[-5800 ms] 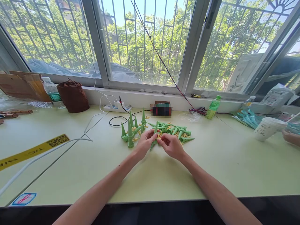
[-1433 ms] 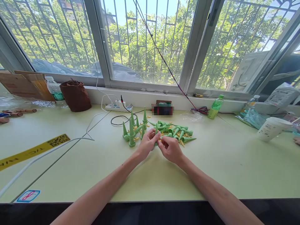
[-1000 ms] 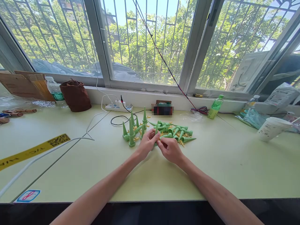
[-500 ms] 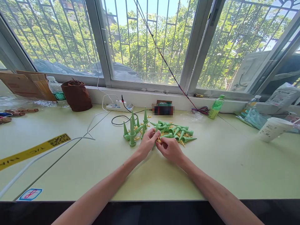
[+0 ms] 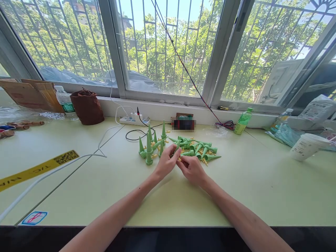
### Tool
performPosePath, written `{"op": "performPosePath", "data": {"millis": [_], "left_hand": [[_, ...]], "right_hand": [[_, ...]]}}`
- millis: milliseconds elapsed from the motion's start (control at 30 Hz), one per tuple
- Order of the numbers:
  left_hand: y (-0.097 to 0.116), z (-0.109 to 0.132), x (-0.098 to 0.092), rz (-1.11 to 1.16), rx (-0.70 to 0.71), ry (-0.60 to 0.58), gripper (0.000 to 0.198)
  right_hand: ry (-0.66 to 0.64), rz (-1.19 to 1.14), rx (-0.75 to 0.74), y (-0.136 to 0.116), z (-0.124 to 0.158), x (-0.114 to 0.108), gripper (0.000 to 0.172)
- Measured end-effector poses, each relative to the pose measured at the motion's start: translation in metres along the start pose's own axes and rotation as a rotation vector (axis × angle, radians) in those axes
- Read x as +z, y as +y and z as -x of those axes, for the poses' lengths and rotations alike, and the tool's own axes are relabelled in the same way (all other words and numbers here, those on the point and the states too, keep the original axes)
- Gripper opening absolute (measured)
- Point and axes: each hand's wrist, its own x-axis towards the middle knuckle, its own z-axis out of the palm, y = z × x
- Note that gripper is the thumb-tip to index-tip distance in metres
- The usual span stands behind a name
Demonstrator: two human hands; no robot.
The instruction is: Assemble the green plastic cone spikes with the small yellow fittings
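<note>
My left hand [image 5: 166, 162] is closed around a green plant-watering spike [image 5: 177, 144], its pointed end sticking up past the fingers. Close beside it, my right hand [image 5: 193, 168] pinches a small yellow valve [image 5: 180, 159] against the held spike; the fingers hide most of the joint. To the left of my hands several green spikes [image 5: 148, 150] with yellow valves stand upright, and a few lean or lie among them. A loose pile of green spikes [image 5: 204, 148] and yellow valves lies just behind and to the right of my right hand.
A white power strip [image 5: 133, 120] with cables sits by the window sill. A brown drawstring bag [image 5: 86, 107] stands back left, a green bottle [image 5: 243, 121] back right. A white cup [image 5: 306, 147] leans farther right. A white cable [image 5: 52, 170] and yellow tape [image 5: 39, 170] cross the left side.
The spike in my left hand has tilted slightly to the right. My right fingers have shifted a little around the yellow valve, which now shows less.
</note>
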Motion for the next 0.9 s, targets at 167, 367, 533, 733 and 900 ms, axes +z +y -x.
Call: {"op": "performPosePath", "data": {"millis": [167, 367, 533, 733, 900], "left_hand": [[0.002, 0.002, 0.000, -0.034, 0.038, 0.007, 0.030], [0.004, 0.003, 0.001, -0.032, 0.036, 0.020, 0.028], [0.001, 0.001, 0.005, 0.039, -0.016, 0.059, 0.028], [-0.002, 0.007, 0.011, -0.017, -0.005, -0.101, 0.031], [-0.005, 0.011, 0.016, -0.049, 0.001, -0.173, 0.027]], "right_hand": [[0.006, -0.038, 0.014, -0.001, -0.002, 0.000, 0.043], [-0.004, -0.131, 0.071, 0.000, -0.002, 0.000, 0.044], [0.022, -0.188, 0.101, 0.001, -0.005, -0.006, 0.047], [0.276, -0.265, 0.179, 0.010, -0.009, -0.014, 0.040], [0.279, -0.276, 0.173, 0.010, -0.008, -0.015, 0.030]]}}
